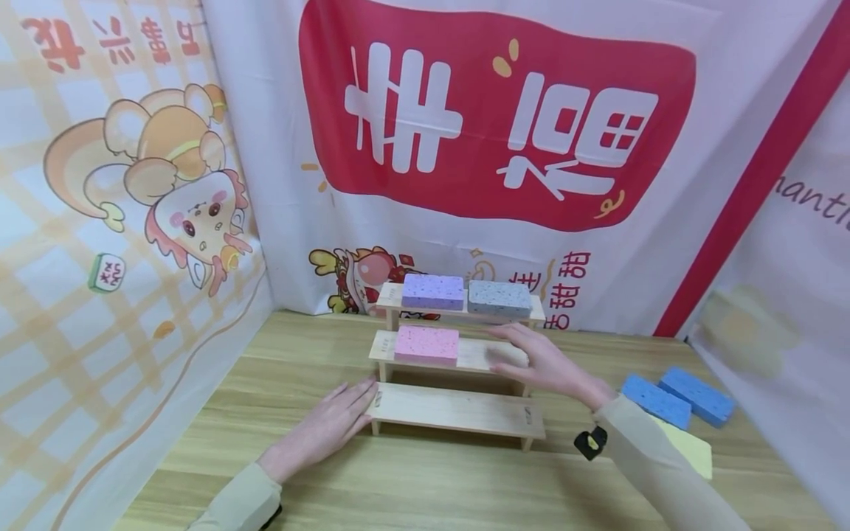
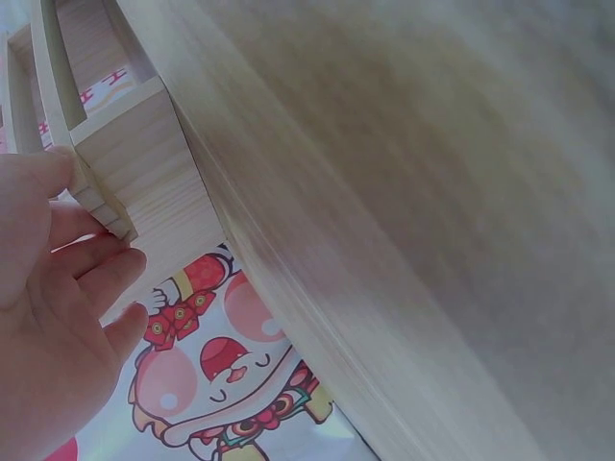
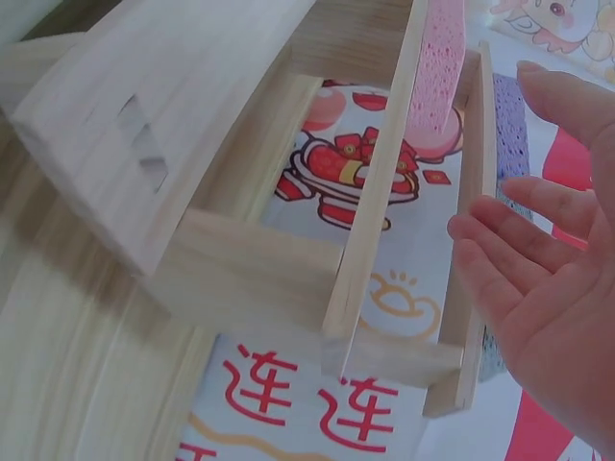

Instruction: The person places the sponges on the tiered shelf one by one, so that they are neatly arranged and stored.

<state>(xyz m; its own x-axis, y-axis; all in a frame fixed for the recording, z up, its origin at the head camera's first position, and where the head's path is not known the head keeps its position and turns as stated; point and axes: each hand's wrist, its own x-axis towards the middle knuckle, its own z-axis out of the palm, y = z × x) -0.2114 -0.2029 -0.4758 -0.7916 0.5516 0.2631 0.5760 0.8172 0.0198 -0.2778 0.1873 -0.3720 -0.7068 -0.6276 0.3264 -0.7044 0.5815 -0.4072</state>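
Note:
A three-step wooden rack (image 1: 458,413) stands on the table. Its top step bears a purple sponge (image 1: 433,292) and a grey-blue sponge (image 1: 499,298); a pink sponge (image 1: 427,345) lies on the left part of the middle step. My left hand (image 1: 332,424) rests its extended fingers against the left end of the bottom step, as the left wrist view also shows. Over the right part of the middle step is my right hand (image 1: 541,358), thumb and fingers spread apart. In the right wrist view, nothing lies between those fingers (image 3: 495,254).
At the right of the table lie two blue sponges (image 1: 696,396) and a yellow sponge (image 1: 690,446), partly covered by the right sleeve. Printed cloth (image 1: 279,221) hangs close behind the rack and along both sides of the wooden table (image 1: 425,494).

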